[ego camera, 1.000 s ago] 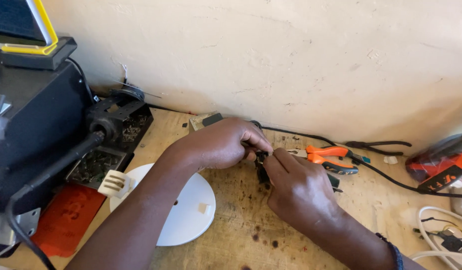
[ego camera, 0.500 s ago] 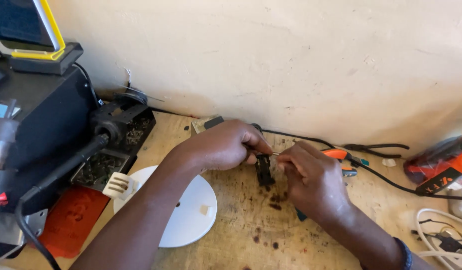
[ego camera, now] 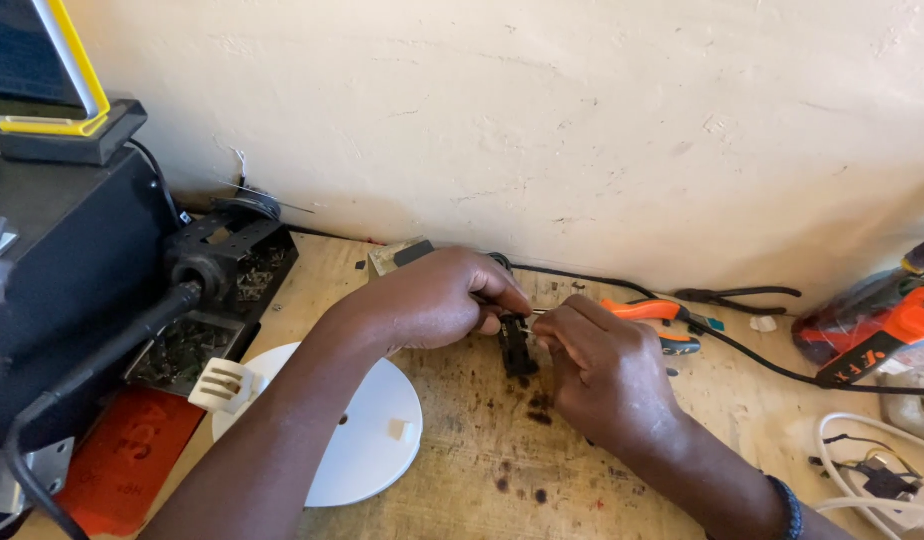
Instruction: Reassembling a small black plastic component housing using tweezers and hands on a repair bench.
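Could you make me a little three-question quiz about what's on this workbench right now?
1. True or false: both hands meet at the small black part.
2. What lies just behind the right hand? A) orange-handled pliers B) a hammer C) a cup
3. Fill in: under the left forearm lies a round ____ disc.

Key: 1 true, the left hand and the right hand both pinch it. 2 A. 3 white.
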